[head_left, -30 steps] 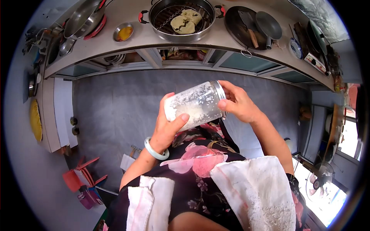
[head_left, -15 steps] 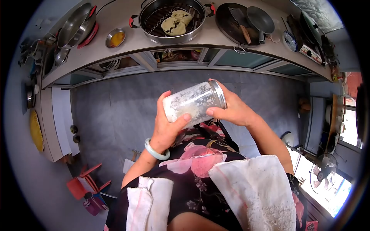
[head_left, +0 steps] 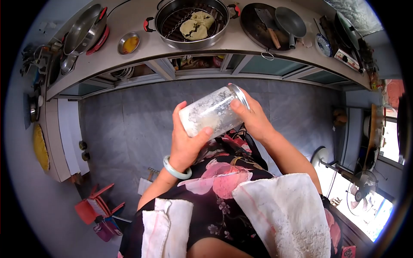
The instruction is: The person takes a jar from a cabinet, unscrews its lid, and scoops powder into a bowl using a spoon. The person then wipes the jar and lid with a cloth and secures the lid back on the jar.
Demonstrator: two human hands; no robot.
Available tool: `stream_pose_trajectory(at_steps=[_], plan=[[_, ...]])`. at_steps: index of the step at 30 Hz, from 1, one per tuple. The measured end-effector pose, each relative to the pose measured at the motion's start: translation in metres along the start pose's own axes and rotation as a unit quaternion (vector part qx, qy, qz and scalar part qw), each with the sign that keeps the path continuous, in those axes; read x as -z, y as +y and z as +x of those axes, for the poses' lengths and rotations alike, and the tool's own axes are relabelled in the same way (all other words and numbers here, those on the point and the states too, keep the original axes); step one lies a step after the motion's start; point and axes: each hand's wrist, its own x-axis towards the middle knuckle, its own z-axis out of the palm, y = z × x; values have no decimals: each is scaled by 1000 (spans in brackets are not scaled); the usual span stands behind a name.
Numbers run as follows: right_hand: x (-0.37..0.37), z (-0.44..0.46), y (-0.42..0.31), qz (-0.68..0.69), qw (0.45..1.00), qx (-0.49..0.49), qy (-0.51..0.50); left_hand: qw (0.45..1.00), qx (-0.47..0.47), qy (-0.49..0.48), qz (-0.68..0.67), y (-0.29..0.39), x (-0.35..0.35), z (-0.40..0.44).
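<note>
A clear jar with white powder clinging inside lies tilted between my two hands, in front of my body. My left hand is wrapped round its base end, where the white contents look thickest. At the other end, my right hand grips the silvery lid, thumb laid over the jar's shoulder. Whether the lid is loose or tight I cannot tell. A pale bangle circles my left wrist.
Along the counter stand a steamer pot with dough pieces in it, a small metal bowl with something yellow, and a round board carrying a cleaver and small pan. A red chair and a standing fan flank me.
My right hand has shifted up round the lid, its thumb moving from the jar's underside to near the lid. The lid end of the jar has tipped slightly upward and left.
</note>
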Motion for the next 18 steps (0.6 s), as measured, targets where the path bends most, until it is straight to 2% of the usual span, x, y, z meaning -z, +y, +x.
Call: stream_pose_trajectory(at_steps=[2,5,8,11,18], plan=[[-4,4,9,83,996,-5,17,999,-28,18,24,0,-5,0],[-5,7,6,205,978,-41,-10,995,-81,28,44,-5,-7,-2],[-6,3,1,188,981,-47,-20,990,-105,33,92,-9,-3,-5],[-5,2,1,156,987,-2,-28,980,-148,37,131,-13,-1,-6],[-1,-1,-5,105,992,39,-55,978,-173,17,112,-19,3,-9]])
